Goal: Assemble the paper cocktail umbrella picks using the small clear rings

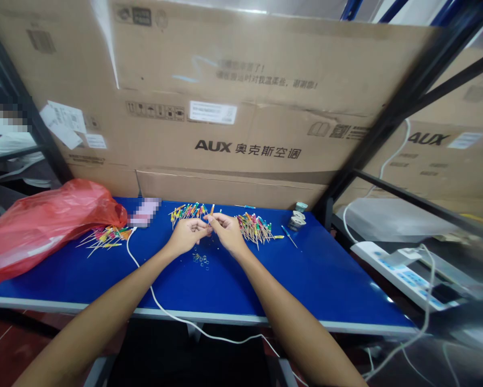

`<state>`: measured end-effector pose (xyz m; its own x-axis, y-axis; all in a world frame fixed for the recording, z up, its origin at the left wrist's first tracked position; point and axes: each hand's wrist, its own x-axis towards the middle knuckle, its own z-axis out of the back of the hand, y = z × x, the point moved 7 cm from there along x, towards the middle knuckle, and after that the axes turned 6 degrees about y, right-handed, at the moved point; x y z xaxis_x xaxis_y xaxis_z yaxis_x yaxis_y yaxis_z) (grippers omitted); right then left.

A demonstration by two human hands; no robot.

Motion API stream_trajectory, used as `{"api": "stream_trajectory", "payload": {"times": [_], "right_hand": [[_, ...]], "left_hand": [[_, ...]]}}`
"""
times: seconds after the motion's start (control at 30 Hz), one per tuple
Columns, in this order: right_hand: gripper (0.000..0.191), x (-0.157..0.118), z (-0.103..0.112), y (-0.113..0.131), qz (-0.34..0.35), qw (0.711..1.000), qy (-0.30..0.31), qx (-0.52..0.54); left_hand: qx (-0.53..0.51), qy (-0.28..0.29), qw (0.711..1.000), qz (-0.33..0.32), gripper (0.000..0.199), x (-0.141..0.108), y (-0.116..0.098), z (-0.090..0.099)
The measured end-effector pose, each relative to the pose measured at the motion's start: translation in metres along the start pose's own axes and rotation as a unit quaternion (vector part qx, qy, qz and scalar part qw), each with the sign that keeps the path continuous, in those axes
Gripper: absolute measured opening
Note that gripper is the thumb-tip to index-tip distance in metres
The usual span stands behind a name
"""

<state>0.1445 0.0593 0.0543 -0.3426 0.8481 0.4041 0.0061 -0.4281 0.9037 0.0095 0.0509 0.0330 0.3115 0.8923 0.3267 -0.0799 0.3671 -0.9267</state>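
My left hand (186, 237) and my right hand (227, 232) meet over the blue table (265, 285), their fingertips pinching a thin orange-tipped stick (211, 210). Its lower end is hidden by my fingers. Just behind my left hand lies a heap of thin multicoloured sticks (187, 213), and a similar heap (255, 227) lies beside my right hand. A third heap (106, 238) lies further left. Small transparent rings (201, 259) are scattered on the tabletop just below my hands.
A red plastic bag (43, 226) spills over the table's left end. A white cable (144, 279) crosses the tabletop and hangs over the front edge. At right stand small metal rolls (296, 220) and a thin blue-handled tool (288, 235). Large AUX cardboard boxes (225, 107) wall the back.
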Motion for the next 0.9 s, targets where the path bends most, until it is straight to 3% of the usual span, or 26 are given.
{"api": "stream_trajectory", "payload": {"times": [0.2,0.53,0.77,0.9], "right_hand": [[0.034,-0.002,0.01,0.01,0.016,0.998,-0.056,-0.005],[0.036,0.002,0.0,-0.006,-0.014,1.0,0.008,-0.015],[0.035,0.001,0.0,-0.004,0.005,0.997,0.012,-0.077],[0.033,0.002,0.005,0.003,0.032,0.995,-0.021,-0.095]], "left_hand": [[0.008,-0.013,1.0,0.002,0.031,0.001,0.0,0.002],[0.016,-0.017,1.0,-0.018,0.035,0.0,-0.002,0.002],[0.03,-0.011,0.999,-0.025,0.034,0.002,0.001,0.006],[0.079,-0.001,0.997,-0.024,0.034,0.002,0.003,0.013]]}}
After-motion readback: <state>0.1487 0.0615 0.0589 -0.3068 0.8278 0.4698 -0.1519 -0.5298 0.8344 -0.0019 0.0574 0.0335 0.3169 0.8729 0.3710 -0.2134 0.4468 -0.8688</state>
